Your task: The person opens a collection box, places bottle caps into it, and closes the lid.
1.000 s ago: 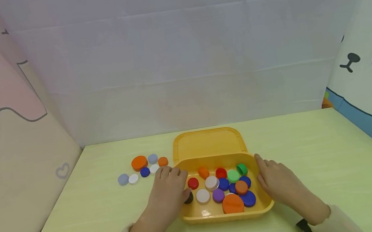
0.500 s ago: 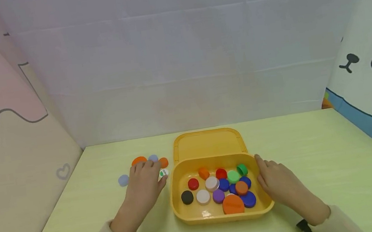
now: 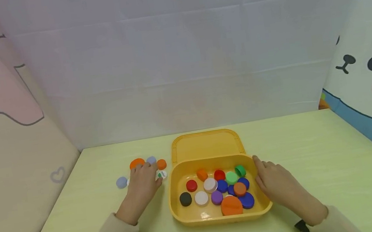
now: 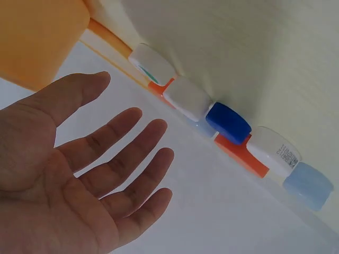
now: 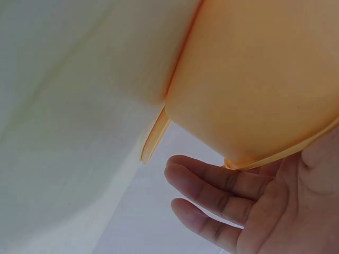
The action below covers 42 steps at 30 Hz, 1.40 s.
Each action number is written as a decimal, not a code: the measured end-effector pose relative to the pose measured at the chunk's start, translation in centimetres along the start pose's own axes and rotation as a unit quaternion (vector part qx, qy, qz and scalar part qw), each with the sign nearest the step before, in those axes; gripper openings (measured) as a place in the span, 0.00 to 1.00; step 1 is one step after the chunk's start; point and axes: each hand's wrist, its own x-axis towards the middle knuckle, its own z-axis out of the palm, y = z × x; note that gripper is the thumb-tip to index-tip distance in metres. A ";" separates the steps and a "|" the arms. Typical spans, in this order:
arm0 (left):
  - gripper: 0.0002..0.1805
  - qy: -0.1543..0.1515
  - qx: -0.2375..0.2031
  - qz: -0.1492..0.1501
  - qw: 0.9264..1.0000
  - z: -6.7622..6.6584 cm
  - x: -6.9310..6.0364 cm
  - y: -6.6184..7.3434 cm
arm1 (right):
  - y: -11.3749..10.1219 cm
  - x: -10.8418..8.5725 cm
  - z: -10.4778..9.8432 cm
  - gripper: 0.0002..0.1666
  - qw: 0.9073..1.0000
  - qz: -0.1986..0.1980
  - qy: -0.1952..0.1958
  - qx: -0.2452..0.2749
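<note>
My left hand (image 3: 143,188) hovers over a small group of bottle caps left of the yellow box (image 3: 186,222). In the left wrist view its fingers are spread and loosely bent, holding nothing. Below them stand a blue bottle cap (image 4: 228,123), white bottle caps (image 4: 186,98) and a pale blue bottle cap (image 4: 308,186). An orange bottle cap (image 3: 161,164) lies near its fingertips. At the box's right side, my right hand (image 3: 277,182) holds the rim, thumb over the edge and the other fingers outside. Several mixed-colour caps lie inside, including a black bottle cap (image 3: 185,199).
The box's yellow lid (image 3: 206,144) lies flat behind it. A large orange cap (image 3: 137,163) and another pale blue cap (image 3: 122,182) sit on the pale green table (image 3: 302,143). A printed cloth (image 3: 178,54) stands along the back.
My left hand has moved left from the box's left edge to over the loose caps, uncovering the black cap inside. My right hand stays on the rim.
</note>
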 end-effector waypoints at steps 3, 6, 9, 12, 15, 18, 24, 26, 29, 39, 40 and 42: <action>0.15 -0.010 0.002 0.005 1.000 0.6 0.3 -0.2 | 0.0 0.0 0.1 0.26 1.000 -0.003 0.002 -0.002; 0.15 -0.016 0.002 0.009 1.000 1.2 0.6 -0.4 | 0.0 0.0 0.1 0.26 1.000 -0.002 0.003 -0.001; 0.15 -0.019 -0.002 0.009 1.000 1.6 0.7 -0.5 | 0.0 0.1 0.1 0.26 1.000 -0.001 0.002 -0.001; 0.15 -0.022 -0.008 0.010 1.000 2.1 0.9 -0.7 | 0.0 0.0 0.1 0.26 1.000 -0.001 0.001 0.000; 0.14 -0.021 -0.004 0.016 1.000 2.4 1.0 -0.8 | -0.1 0.0 0.1 0.26 1.000 -0.001 0.000 0.000; 0.15 -0.014 0.002 0.026 1.000 2.6 1.0 -0.8 | -0.1 0.0 0.1 0.26 1.000 -0.002 0.001 0.000; 0.15 -0.012 0.012 0.030 0.999 2.6 1.1 -0.7 | -0.1 0.0 0.1 0.26 1.000 -0.001 0.001 -0.001; 0.15 -0.015 0.016 0.029 0.999 2.7 1.2 -0.7 | -0.1 0.0 0.1 0.26 1.000 -0.001 0.000 0.000; 0.14 -0.017 0.019 0.027 0.999 2.8 1.3 -0.7 | 0.0 0.0 0.1 0.26 1.000 0.000 0.000 0.000; 0.15 -0.020 0.019 0.032 0.999 2.6 1.2 -0.9 | 0.1 0.0 0.3 0.26 1.000 -0.007 0.005 -0.003; 0.15 -0.019 0.019 0.033 0.999 2.5 1.2 -0.9 | 0.1 0.0 0.2 0.26 1.000 -0.007 0.005 -0.003; 0.16 -0.014 0.016 0.035 0.999 2.1 1.2 -0.8 | 0.1 0.0 0.2 0.26 1.000 -0.007 0.004 -0.003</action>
